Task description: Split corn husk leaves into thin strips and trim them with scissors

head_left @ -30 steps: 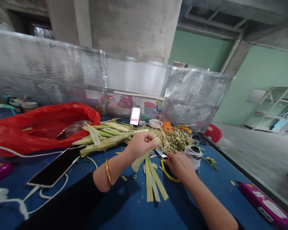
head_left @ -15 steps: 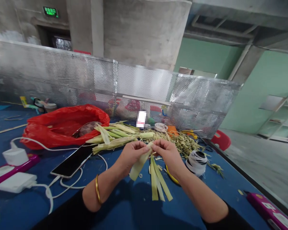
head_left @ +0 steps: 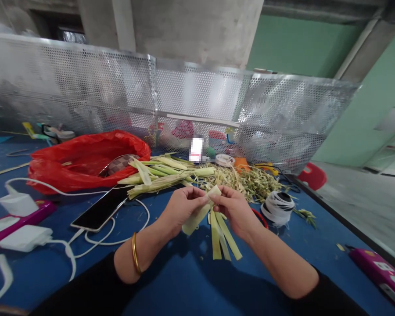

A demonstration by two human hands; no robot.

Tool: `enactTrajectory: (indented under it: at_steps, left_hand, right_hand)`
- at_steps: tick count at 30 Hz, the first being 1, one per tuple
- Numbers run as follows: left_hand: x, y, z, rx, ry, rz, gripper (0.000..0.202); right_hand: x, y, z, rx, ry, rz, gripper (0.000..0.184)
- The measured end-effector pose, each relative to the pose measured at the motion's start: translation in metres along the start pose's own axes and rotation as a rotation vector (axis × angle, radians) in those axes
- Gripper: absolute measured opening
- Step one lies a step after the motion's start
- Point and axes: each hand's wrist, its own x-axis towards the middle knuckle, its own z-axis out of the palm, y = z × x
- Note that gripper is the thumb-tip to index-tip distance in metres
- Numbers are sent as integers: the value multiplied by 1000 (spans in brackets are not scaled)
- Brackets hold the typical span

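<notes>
A pale green strip of corn husk [head_left: 195,220] is pinched between my two hands over the blue table. My left hand [head_left: 183,208] grips it between thumb and bent fingers, its wide end hanging below the hand. With thumb and forefinger my right hand [head_left: 234,210] holds it near its upper end, which sticks up between the fingertips. Below the right hand several narrow husk strips [head_left: 216,239] fan downward; where they are held is hidden behind the fingers. Just behind my hands lies a heap of long husks [head_left: 161,179], with dry shredded plant bits [head_left: 261,184] to its right.
A red plastic bag [head_left: 66,160] stands at left. Nearer are a phone [head_left: 100,210], white cables and a purple power strip [head_left: 44,214]. A spool of white thread [head_left: 278,208] and a red curved piece [head_left: 260,217] lie by my right wrist. Perforated metal panels [head_left: 197,94] close the back.
The view has tilted down and shifted slightly. The husk strip's upper end now stands above my fingertips. Both hands keep their pinch, and the narrow strips still hang below the right hand.
</notes>
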Motion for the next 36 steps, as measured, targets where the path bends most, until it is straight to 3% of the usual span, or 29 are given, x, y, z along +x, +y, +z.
enactTrajectory:
  at_steps: [6, 10, 15, 27, 29, 31, 34, 36]
  left_hand:
    - [0, 0, 0, 31, -112, -108, 21]
    - [2, -1, 0, 8, -36, -59, 22]
    - [3, -2, 0, 38, 51, 15, 20]
    - [6, -3, 0, -6, 119, 29, 17]
    - [7, -4, -1, 8, 129, 29, 15]
    - [8, -5, -2, 1, 161, 29, 14]
    - [10, -7, -4, -59, 174, 2, 20]
    - [10, -7, -5, -128, 108, -77, 34]
  right_hand:
    - [5, -3, -7, -36, -1, -119, 23]
    - [6, -6, -8, 55, 58, -68, 37]
    - [0, 0, -4, -89, -108, 125, 33]
    - [0, 3, -2, -141, -100, 38, 27]
    - [-1, 3, -2, -231, -66, -44, 24]
    - [-2, 1, -3, -381, 11, -227, 19]
    - [-6, -2, -9, -751, 168, -682, 13]
    - [-10, -5, -14, -1038, 183, -993, 12]
